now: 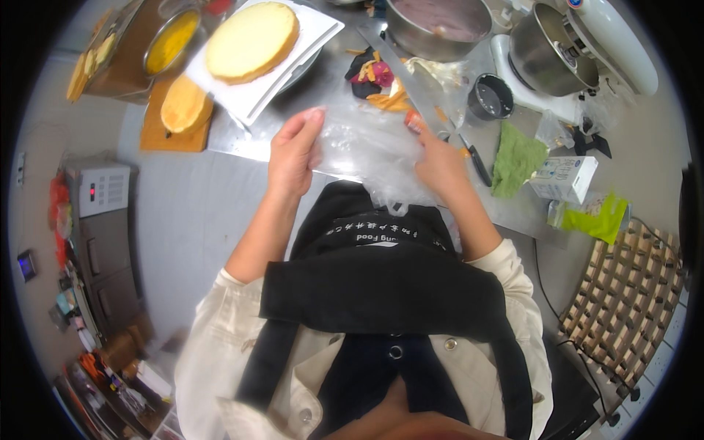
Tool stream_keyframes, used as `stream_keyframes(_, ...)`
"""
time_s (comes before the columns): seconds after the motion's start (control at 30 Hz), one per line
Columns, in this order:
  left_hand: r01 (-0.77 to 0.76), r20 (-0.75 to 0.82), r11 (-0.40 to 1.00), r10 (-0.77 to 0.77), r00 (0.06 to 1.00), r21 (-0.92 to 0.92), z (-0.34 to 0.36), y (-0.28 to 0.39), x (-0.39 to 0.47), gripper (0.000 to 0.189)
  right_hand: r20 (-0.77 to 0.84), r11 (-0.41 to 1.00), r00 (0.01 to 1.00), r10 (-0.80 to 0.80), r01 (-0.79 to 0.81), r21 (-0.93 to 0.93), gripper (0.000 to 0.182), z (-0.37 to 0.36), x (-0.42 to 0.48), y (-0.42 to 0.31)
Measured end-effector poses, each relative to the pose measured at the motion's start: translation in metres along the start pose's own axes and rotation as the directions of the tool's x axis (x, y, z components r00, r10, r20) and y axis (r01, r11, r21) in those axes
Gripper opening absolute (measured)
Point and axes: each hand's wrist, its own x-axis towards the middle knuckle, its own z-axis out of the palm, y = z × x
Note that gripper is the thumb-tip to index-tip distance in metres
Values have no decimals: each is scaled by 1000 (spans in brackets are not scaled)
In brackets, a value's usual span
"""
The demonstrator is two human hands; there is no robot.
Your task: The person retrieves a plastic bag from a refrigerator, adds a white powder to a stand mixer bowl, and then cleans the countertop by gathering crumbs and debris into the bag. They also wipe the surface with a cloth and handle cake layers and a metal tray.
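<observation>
A clear plastic bag (366, 144) is stretched between my two hands, above the near edge of the steel table. My left hand (294, 151) pinches its left end between thumb and fingers. On the other side, my right hand (444, 165) grips the bag's bunched right part, and the handle loops hang down in front of my black apron (379, 286). A small orange-red piece (415, 122) shows at my right fingertips; what it is I cannot tell. Just beyond the bag lie orange trimmings (389, 102) and a long serrated knife (404, 82) with a black handle.
At the left, a round sponge cake layer (253, 44) sits on a white board (324, 22). Another cake piece (186, 104) lies nearby. To the right are a mixing bowl (440, 49), a stand mixer (616, 49), a black cup (491, 98), a green cloth (517, 157) and a carton (566, 177).
</observation>
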Motion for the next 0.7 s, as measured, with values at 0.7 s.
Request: stream_keyframes(0.7, 170, 154, 914, -240, 959, 367, -61, -13, -66, 21, 244, 19, 958, -153, -244, 970, 25, 17, -67, -36)
